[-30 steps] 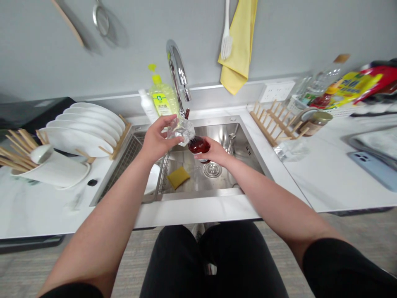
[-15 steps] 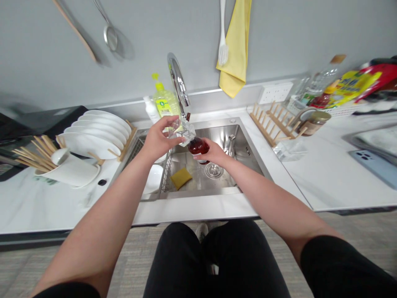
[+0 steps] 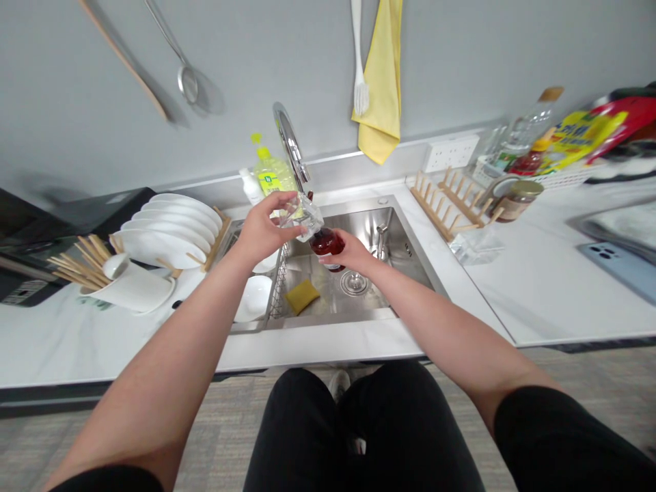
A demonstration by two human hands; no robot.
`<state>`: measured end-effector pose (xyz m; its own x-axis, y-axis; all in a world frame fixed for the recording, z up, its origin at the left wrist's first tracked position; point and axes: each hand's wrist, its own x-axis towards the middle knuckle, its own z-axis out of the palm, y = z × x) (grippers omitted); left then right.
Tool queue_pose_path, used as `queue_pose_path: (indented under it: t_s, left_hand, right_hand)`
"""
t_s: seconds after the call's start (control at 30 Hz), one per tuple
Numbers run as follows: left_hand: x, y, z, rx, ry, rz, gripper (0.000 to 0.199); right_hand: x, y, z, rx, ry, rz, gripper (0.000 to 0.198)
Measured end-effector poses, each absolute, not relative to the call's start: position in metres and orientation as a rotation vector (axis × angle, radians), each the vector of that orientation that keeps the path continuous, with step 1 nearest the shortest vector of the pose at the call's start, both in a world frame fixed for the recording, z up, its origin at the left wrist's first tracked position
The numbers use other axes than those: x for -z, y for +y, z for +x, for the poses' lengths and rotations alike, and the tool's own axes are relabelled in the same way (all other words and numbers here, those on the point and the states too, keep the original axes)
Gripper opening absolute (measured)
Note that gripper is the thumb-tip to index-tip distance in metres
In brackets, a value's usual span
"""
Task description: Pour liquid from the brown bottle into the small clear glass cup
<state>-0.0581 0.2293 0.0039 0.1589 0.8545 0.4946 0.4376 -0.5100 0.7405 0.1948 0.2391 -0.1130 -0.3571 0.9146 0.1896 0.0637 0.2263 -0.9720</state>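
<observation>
My left hand (image 3: 265,227) is closed around a clear, faceted glass (image 3: 306,217), held tilted above the sink. Just to its right, my right hand (image 3: 352,251) grips a dark red bottle (image 3: 324,243) with a pale label low on its side. The bottle's top end is close against the glass; whether they touch I cannot tell. Beneath both hands is the steel sink (image 3: 369,304), where a yellow sponge (image 3: 302,296) lies left of the drain (image 3: 354,282).
The faucet (image 3: 290,140) arches behind my hands, beside a yellow-green soap bottle (image 3: 274,171). White plates (image 3: 164,239) and a chopstick holder (image 3: 136,287) stand left. On the right are a wooden rack (image 3: 451,205), a jar (image 3: 517,199) and a phone (image 3: 622,266).
The camera view has shifted slightly, so the plates and chopstick holder appear farther right. Both hands keep their hold on the glass and the red bottle, in nearly the same position.
</observation>
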Motion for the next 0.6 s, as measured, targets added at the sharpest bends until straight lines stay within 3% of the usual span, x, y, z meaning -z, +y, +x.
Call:
queue_pose_path:
  t_s: [0.6]
  left_hand:
    - [-0.038, 0.231, -0.038, -1.186, 1.284, 2.153, 0.076]
  right_hand:
    - [0.119, 0.249, 0.197, -1.213, -1.541, -0.823, 0.083]
